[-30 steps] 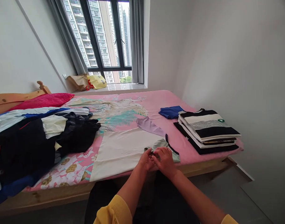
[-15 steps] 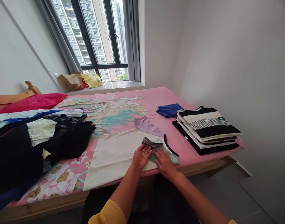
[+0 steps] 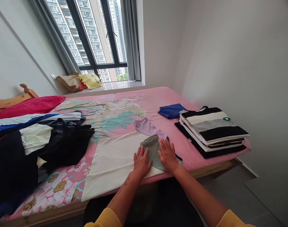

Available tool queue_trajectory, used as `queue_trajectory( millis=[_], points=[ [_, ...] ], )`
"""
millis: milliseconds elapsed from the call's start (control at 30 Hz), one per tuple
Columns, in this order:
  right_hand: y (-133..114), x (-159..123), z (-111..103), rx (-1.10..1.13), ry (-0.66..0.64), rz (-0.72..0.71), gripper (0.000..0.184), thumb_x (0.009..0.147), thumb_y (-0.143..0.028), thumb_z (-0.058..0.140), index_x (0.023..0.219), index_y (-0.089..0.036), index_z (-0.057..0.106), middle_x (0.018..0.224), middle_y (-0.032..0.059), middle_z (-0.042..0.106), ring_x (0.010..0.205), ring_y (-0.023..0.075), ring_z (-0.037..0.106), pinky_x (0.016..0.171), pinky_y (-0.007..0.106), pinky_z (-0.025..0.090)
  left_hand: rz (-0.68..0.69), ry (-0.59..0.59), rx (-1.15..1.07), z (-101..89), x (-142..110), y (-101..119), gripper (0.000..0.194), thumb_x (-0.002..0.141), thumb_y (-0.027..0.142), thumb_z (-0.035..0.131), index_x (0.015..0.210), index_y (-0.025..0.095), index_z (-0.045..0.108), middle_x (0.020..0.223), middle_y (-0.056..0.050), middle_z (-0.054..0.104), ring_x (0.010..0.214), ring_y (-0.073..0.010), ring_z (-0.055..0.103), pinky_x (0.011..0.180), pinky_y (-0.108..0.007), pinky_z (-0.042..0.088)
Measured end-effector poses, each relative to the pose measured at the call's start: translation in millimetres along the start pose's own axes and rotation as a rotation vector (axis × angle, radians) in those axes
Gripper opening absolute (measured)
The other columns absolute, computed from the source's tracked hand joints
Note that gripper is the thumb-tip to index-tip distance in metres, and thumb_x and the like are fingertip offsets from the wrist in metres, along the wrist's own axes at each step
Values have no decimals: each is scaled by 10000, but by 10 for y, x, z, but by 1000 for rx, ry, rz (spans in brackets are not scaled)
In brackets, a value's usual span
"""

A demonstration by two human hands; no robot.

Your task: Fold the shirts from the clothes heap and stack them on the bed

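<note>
A cream T-shirt (image 3: 115,160) lies flat along the front edge of the bed, its dark neckband to the right. One lilac sleeve (image 3: 147,126) points away from me. The grey-green sleeve (image 3: 154,151) is folded in over the shirt's body. My left hand (image 3: 142,162) rests palm down on the shirt at the left side of this sleeve, fingers stretched out. My right hand (image 3: 167,154) lies flat on the sleeve's right side, near the neckband, and partly hides it. Neither hand grips anything.
On the right stands a stack of folded shirts (image 3: 212,129), with a folded blue garment (image 3: 171,111) beside it. Loose dark clothes (image 3: 70,142) are heaped at left, near a red pillow (image 3: 37,105). Paper and yellow bags (image 3: 90,81) sit on the windowsill.
My left hand has turned from palm up to palm down. The grey-green sleeve, bunched before, now lies flatter across the shirt. My right hand has shifted slightly right and away from me.
</note>
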State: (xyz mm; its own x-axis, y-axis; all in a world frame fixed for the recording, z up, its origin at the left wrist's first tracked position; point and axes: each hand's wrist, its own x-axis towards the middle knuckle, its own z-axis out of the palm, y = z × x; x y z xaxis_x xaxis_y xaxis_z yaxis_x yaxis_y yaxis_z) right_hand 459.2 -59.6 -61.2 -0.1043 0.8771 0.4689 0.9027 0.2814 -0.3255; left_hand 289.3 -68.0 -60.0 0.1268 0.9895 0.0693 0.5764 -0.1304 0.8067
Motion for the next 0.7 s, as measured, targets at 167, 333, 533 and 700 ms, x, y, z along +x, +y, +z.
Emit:
queue_trajectory(
  millis=[167, 333, 533, 700],
  points=[
    [71, 12, 6, 93, -50, -74, 364, 840, -169, 401, 1164, -185, 564, 1270, 92, 519, 1261, 238, 367, 1081, 463, 233, -112, 138, -18, -27, 165, -52, 674, 679, 291, 663, 1303, 186, 430, 1461, -162, 285, 1374, -290, 174, 1120, -428, 45],
    [37, -29, 133, 203, -87, -119, 315, 841, -129, 395, 1068, -177, 608, 1172, 83, 578, 1193, 216, 441, 1057, 441, 312, -336, 177, -33, -158, 534, -49, 658, 666, 297, 660, 1274, 193, 432, 1239, -153, 547, 1254, -314, 397, 1040, -417, 262],
    [136, 24, 315, 177, 25, -21, 359, 828, -116, 370, 1146, -130, 535, 1221, 126, 515, 1198, 216, 419, 1033, 418, 348, -422, 60, 15, -208, 857, -84, 363, 603, 256, 672, 944, 180, 573, 846, -55, 681, 867, -242, 638, 694, -280, 464],
    [224, 26, 321, 29, -38, 165, 405, 806, -152, 429, 1207, -145, 483, 1203, 117, 530, 1130, 241, 460, 977, 384, 357, -394, 102, 82, -195, 872, -186, 289, 673, 221, 581, 957, 189, 542, 802, -35, 666, 758, -202, 633, 613, -272, 453]
  ],
)
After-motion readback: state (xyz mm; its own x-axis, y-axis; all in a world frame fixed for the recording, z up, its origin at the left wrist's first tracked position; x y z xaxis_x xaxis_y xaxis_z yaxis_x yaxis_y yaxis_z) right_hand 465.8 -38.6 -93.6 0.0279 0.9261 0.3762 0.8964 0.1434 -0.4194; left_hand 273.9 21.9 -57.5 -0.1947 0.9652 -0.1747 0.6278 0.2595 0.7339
